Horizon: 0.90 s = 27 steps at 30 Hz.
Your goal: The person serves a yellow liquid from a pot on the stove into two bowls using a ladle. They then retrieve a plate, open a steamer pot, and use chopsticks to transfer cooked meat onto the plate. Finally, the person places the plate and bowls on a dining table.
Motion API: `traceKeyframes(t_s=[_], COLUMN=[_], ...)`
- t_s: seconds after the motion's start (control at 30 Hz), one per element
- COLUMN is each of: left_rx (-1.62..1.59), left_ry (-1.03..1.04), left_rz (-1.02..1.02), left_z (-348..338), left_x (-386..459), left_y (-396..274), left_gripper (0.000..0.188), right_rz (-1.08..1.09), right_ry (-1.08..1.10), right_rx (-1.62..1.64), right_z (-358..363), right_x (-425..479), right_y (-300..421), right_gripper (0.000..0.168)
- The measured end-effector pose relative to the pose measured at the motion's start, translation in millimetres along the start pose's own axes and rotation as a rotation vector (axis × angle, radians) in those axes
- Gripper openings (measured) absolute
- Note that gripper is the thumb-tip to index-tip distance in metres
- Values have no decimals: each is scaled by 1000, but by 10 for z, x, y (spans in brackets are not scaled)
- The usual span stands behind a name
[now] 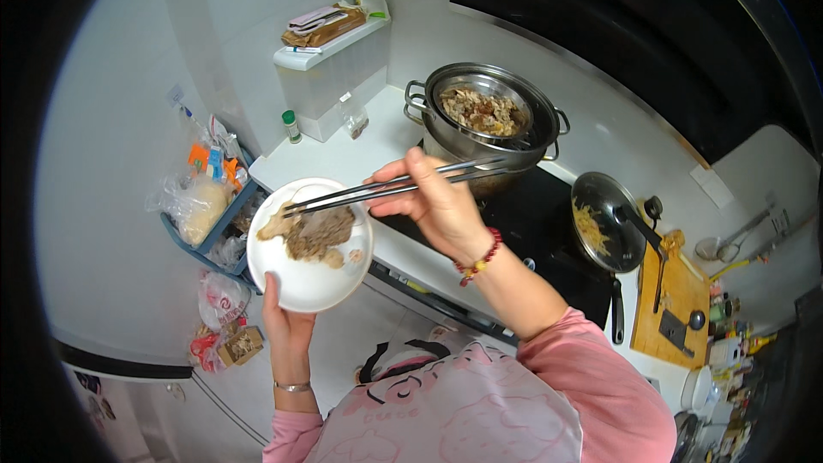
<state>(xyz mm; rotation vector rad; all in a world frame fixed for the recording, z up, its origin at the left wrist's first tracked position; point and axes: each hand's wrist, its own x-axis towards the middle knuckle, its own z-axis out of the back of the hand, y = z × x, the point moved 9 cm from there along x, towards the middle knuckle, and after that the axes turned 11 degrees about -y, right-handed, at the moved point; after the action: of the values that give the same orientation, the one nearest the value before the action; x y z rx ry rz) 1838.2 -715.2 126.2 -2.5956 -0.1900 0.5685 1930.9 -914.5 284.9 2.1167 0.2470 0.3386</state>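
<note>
My left hand (286, 318) holds a white plate (289, 283) by its near rim, thumb on top. On the plate lie pieces of brownish cooked food (321, 235), likely meat, and a paler piece (275, 226) at the left. My right hand (427, 202) grips a pair of black chopsticks (386, 190); their tips are at the pale piece, though whether they pinch it I cannot tell. Beyond my right hand, a metal bowl of chopped food (482, 112) sits inside a large steel steamer pot (546, 135) on the black cooktop (527, 218).
A frying pan with a glass lid (620, 238) holds pale shreds, right of the cooktop. Further right is a wooden cutting board (681, 283) with a cleaver (675, 332). A plastic bin (334, 83), a green-capped jar (291, 127) and a blue rack of bags (222, 222) stand left.
</note>
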Motion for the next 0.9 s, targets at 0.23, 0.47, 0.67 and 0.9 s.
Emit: traceKeyframes(t_s=[0.23, 0.47, 0.67, 0.9], left_rx=[-42, -14, -48, 44], left_ry=[20, -171, -131, -147], left_rz=[6, -130, -211, -91], left_z=[813, 1550, 1748, 1238], left_x=[-175, -520, -633, -249], left_y=[-626, -1178, -1367, -1019], left_gripper=[52, 53, 57, 52], right_rz=[45, -101, -149, 147], right_ry=[-32, -56, 175, 88], right_rx=[-152, -270, -231, -304], right_z=[-623, -1035, -1494, -851], right_x=[-176, -262, -227, -33], right_y=[-687, -1423, -1779, -534], right_gripper=[44, 46, 32, 27])
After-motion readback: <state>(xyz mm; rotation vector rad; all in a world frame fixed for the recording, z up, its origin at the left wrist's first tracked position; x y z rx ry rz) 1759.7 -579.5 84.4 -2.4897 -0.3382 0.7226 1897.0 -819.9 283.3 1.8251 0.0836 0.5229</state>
